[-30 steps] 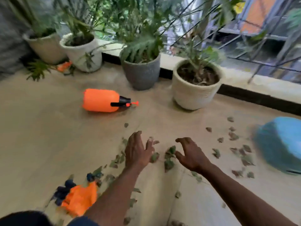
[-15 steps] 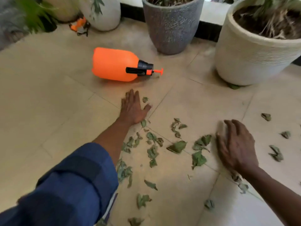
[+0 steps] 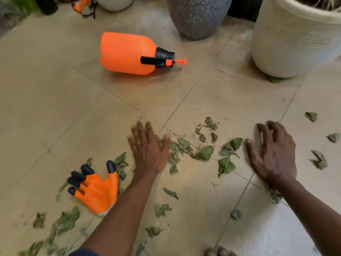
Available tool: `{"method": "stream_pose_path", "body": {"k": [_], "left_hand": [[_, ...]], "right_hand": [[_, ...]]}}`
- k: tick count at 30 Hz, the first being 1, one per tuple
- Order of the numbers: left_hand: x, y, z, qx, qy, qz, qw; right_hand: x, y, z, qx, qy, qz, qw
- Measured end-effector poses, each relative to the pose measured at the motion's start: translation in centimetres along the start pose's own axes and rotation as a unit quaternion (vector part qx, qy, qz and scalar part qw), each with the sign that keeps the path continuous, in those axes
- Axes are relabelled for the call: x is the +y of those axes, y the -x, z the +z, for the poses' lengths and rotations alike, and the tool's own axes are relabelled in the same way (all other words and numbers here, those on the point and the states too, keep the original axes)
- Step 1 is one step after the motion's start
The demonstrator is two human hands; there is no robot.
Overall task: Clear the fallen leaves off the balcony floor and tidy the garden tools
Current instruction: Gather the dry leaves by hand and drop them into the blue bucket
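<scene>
Several dry green leaves [image 3: 203, 153] lie scattered over the beige tiled floor [image 3: 55, 108]. My left hand [image 3: 148, 149] lies flat on the tiles at the left edge of the leaf cluster, fingers straight. My right hand [image 3: 273, 152] rests palm down at the cluster's right edge, fingers spread. More leaves [image 3: 319, 160] lie beyond it to the right. An orange pressure sprayer [image 3: 129, 53] lies on its side further back. An orange garden glove with black claw tips [image 3: 94, 185] lies left of my left forearm.
A grey speckled pot [image 3: 197, 15] and a cream ribbed pot [image 3: 295, 39] stand at the back. A small orange tool [image 3: 83, 5] lies near a white pot [image 3: 114, 2] at the top left. Toes [image 3: 217, 252] show at the bottom edge.
My left hand has drawn back from near the sprayer toward the leaf cluster. The view has shifted, bringing the orange glove back into sight. My right hand stays flat on the floor.
</scene>
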State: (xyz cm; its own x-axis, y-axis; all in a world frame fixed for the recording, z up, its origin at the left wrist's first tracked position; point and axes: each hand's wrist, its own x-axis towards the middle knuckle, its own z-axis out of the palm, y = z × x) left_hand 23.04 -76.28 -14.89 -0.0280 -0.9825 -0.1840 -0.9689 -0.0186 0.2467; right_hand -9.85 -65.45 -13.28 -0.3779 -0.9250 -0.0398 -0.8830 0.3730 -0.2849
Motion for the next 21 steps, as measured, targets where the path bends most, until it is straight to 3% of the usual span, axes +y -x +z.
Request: {"method": "stream_pose_path", "body": {"k": [3,6,8,10,12,13,15,18,21], "left_hand": [[5.3,1.1,1.3,-0.050,-0.004,0.144,0.988],[9.7,2.8,1.9,-0.100,0.058,0.315,0.942],[9.9,2.6,1.4,-0.058,0.076,0.293,0.951],[8.6,1.7,1.2,-0.009,0.037,0.186,0.982],[7.5,0.9,1.4,-0.017,-0.011,0.102,0.995],[7.8,1.0,1.6,-0.034,-0.030,0.104,0.994],[9.9,1.9,2.1,-0.083,-0.040,0.215,0.972],[14.9,2.6,3.0,-0.136,0.028,0.394,0.908],[20.6,-1.4,2.8,-0.081,0.062,0.386,0.917]], "right_hand": [[-0.5,0.2,0.1,-0.004,0.006,-0.003,1.000],[-0.3,0.4,0.4,-0.007,0.008,-0.005,1.000],[0.0,0.3,0.4,-0.008,-0.006,-0.006,1.000],[0.0,0.6,0.3,-0.001,-0.035,-0.003,0.999],[0.4,0.8,-0.2,0.030,-0.060,0.015,0.998],[0.8,0.8,-0.6,0.046,-0.055,0.026,0.997],[2.5,0.8,-1.1,0.056,-0.018,0.058,0.997],[5.0,1.2,-1.2,0.029,0.040,0.087,0.995],[5.6,1.3,-1.0,0.027,0.057,0.093,0.994]]}}
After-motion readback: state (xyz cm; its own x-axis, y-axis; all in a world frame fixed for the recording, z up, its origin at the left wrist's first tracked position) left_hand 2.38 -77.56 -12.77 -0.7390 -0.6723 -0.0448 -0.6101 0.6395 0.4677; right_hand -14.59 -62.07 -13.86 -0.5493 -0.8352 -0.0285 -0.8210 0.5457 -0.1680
